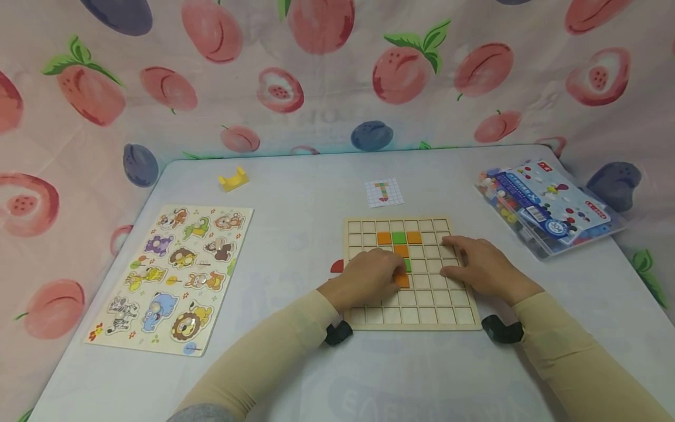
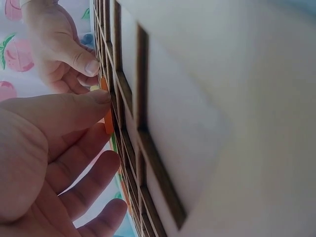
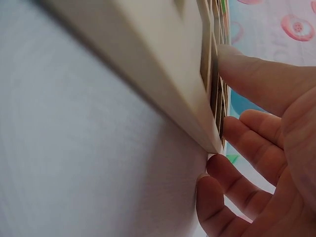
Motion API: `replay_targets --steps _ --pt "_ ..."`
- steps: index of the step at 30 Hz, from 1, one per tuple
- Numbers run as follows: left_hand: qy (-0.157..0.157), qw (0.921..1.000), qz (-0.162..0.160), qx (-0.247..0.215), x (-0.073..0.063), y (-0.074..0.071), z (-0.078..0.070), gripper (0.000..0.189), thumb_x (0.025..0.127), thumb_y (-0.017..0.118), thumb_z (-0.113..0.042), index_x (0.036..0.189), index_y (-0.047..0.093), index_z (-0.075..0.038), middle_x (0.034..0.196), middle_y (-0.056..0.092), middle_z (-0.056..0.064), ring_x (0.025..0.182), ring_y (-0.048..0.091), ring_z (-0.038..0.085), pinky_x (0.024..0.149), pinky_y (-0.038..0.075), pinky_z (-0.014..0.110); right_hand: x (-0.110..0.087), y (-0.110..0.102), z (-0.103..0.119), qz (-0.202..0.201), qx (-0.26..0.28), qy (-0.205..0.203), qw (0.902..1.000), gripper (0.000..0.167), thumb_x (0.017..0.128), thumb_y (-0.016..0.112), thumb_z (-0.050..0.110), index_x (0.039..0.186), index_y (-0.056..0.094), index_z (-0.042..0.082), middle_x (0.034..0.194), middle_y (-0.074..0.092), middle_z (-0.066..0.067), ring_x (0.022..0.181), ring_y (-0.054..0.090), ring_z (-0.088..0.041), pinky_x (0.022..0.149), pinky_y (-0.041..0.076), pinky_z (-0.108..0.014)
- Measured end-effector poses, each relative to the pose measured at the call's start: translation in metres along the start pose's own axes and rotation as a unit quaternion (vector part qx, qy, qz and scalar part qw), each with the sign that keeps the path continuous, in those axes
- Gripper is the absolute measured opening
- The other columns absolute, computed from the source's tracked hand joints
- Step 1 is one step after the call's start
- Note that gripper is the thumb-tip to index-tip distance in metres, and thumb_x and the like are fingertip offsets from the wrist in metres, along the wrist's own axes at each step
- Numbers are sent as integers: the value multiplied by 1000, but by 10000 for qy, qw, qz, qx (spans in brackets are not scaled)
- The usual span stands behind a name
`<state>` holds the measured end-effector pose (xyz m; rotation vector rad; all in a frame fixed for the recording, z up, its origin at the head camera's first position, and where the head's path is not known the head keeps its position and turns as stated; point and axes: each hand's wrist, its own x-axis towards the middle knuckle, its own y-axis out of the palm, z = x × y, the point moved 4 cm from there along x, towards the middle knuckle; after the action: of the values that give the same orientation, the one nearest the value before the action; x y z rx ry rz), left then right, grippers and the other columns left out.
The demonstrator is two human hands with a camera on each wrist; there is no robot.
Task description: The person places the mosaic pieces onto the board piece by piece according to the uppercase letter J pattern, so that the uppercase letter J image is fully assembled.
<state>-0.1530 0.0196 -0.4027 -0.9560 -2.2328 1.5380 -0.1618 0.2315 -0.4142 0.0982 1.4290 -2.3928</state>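
A wooden grid board (image 1: pixel 437 316) lies on the table between both hands. Square tiles form a T on it: an orange, a green tile (image 1: pixel 399 238) and an orange in the top row, with orange and green ones down the stem. My left hand (image 1: pixel 366 278) reaches over the board's left part, thumb and fingertips pinching the lowest orange tile (image 2: pixel 108 121) at the foot of the stem. On the right side, my right hand (image 1: pixel 482 266) rests with loosely bent fingers, thumb and fingertips touching the grid and edge. A red half-round piece (image 1: pixel 337 266) shows beside the left hand, partly hidden.
Behind the board lies a small printed card (image 1: pixel 384 192) with a T-shaped pattern. An animal puzzle board (image 1: pixel 174 275) is at left, a yellow curved block (image 1: pixel 233 179) behind it. At back right sits a clear plastic box (image 1: pixel 551 205) of colourful pieces. Fruit-print cloth hangs behind.
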Motion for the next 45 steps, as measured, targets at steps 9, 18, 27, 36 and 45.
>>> replay_targets --steps 9,18,27,36,45 --pt "23 10000 -31 34 0 0 0 23 91 72 -16 114 72 -14 98 67 -6 91 58 12 79 48 25 1 0 0 -4 7 -13 10000 69 91 73 32 145 46 -2 141 49 -30 130 41 -50 106 30 -65" --pt "18 10000 -59 72 0 0 -1 23 90 76 -19 112 72 -14 96 67 -6 91 58 13 79 48 25 0 -1 0 -32 12 -71 10000 71 90 74 35 144 47 -3 141 48 -31 129 41 -52 104 31 -66" --pt "-42 10000 -71 57 0 0 -1 23 89 78 -22 109 72 -14 92 65 -7 89 57 12 76 48 25 -1 -1 0 -40 26 -54 10000 70 90 74 35 144 48 -2 141 48 -31 129 41 -52 104 31 -66" --pt "-47 9999 -63 65 1 1 -1 24 89 78 -24 109 72 -14 92 65 -7 89 58 12 77 48 25 -1 -1 1 -52 62 -81 9999 70 90 74 34 143 48 -3 141 49 -31 129 41 -52 104 31 -66" --pt "-64 9999 -48 93 2 2 0 24 88 79 -26 108 72 -15 91 63 -8 87 57 11 74 48 24 -1 -2 1 -53 91 -113 9999 70 90 74 35 143 48 -3 141 49 -31 128 42 -52 104 32 -66"
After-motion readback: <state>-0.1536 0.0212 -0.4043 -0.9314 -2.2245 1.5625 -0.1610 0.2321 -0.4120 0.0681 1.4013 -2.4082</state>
